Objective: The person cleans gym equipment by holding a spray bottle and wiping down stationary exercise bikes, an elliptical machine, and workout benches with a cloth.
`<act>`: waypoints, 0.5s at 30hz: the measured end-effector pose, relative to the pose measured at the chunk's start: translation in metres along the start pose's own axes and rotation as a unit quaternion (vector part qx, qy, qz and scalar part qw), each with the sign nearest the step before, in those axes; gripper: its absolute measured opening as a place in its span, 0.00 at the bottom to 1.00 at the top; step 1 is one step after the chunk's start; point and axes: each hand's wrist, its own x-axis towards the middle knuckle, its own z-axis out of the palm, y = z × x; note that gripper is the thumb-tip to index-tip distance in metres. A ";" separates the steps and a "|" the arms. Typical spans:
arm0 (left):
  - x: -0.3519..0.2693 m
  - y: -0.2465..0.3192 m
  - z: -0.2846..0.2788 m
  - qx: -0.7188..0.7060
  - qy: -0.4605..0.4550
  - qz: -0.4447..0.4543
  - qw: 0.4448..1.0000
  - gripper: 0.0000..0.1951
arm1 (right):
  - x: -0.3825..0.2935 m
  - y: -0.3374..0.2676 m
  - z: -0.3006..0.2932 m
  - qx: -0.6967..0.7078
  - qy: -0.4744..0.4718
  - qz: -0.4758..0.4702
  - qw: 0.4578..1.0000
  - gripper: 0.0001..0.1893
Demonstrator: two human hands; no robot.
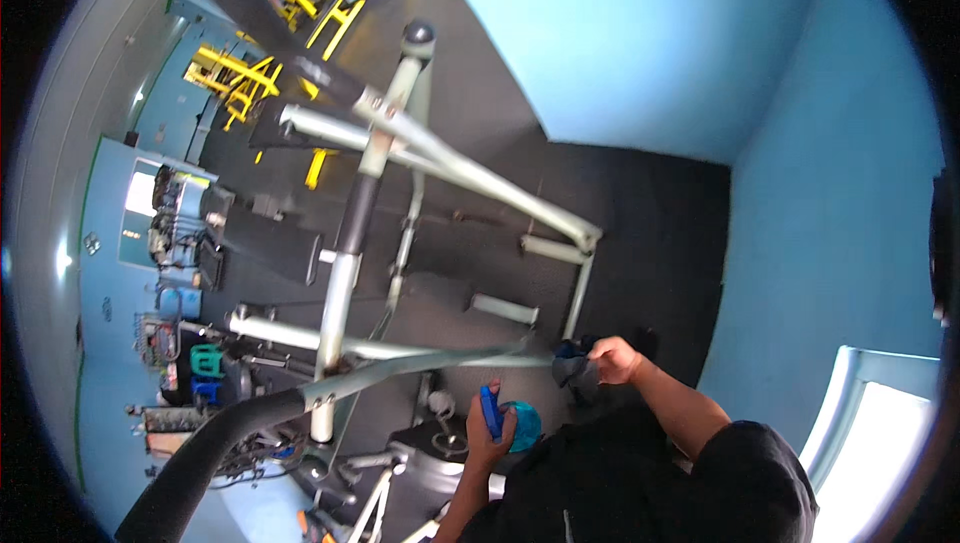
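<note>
My left hand [489, 427] is wrapped around what looks like a spray bottle, with a blue head [491, 411] and a teal, see-through body [526, 427]. Bunched in the fingers of my right hand [616, 361] is a dark cloth [576, 372], which hangs down beside the end of a bar. Before me stands the white metal frame [341, 295] of an exercise machine, its long handles ending in black foam grips [225, 430]. Both hands are at the near side of this frame, and the cloth overlaps its lower bar in view, so contact is unclear.
Blue walls [832, 243] rise at the right and top, with a bright window [877, 453] at lower right. Yellow-framed gym machines [232, 78] stand at upper left on the black floor [645, 205]. A green stool [206, 360] and more equipment are at left.
</note>
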 end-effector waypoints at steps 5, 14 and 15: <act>0.080 0.050 0.073 0.041 -0.060 0.162 0.984 0.24 | -0.119 -0.113 0.068 0.013 0.094 -0.182 0.979 0.32; 0.187 0.134 0.147 -0.060 -0.078 0.200 0.975 0.25 | -0.166 -0.223 0.059 0.013 0.062 -0.273 0.960 0.17; 0.196 0.138 0.149 -0.065 -0.099 0.150 0.982 0.25 | -0.168 -0.234 0.073 -0.020 0.062 -0.284 0.957 0.15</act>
